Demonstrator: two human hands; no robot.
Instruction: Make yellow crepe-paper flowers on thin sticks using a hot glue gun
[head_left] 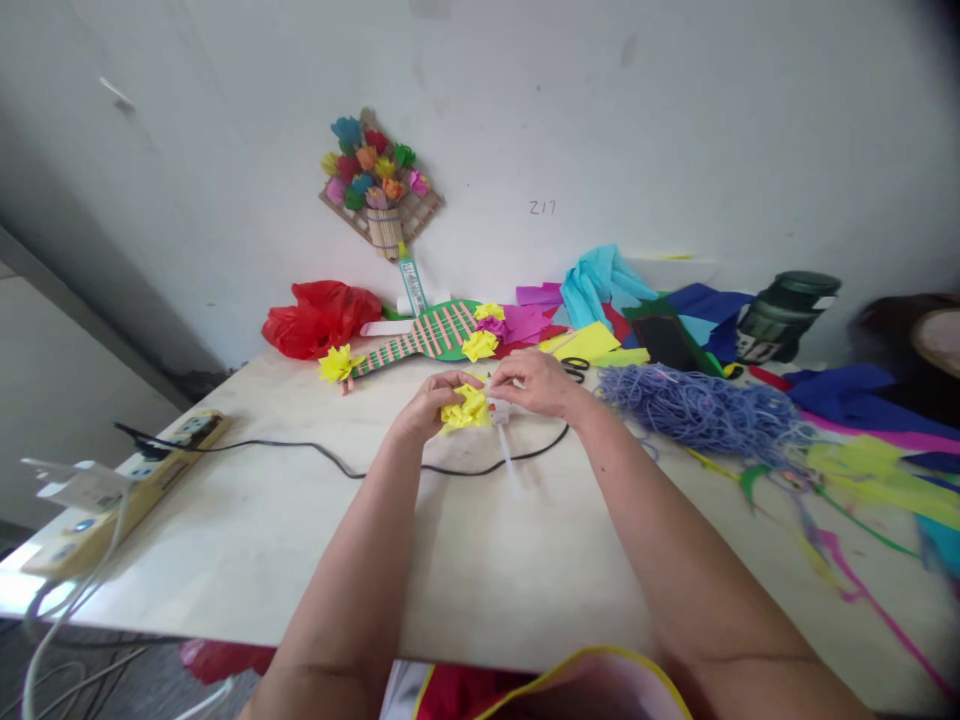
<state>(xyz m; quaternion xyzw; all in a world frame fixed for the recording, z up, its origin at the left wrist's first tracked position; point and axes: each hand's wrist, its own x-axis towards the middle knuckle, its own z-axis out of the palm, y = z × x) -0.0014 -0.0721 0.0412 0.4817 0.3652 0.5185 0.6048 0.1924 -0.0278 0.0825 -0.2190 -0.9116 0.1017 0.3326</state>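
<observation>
My left hand [433,402] is closed on a yellow crepe-paper flower [466,408], pinching its edge above the table. Beside the flower, my right hand [534,382] has its thumb and fingers pressed together; what lies between them is too small to make out. Just below these fingers is a whitish tool [498,408], apparently a glue gun, largely hidden, with a pale translucent stick [508,455] jutting toward me. Behind the hands lies a green guitar-like paper shape [442,332] with pinkish strips and several yellow flowers and a magenta one.
A black cord [300,443] runs across the table from a power strip [142,495] at left. Scissors [576,368] lie behind my right hand. At right are a purple string heap [697,410], coloured paper [877,480] and a dark green jar [787,315]. A red plastic bag [322,318] sits back left.
</observation>
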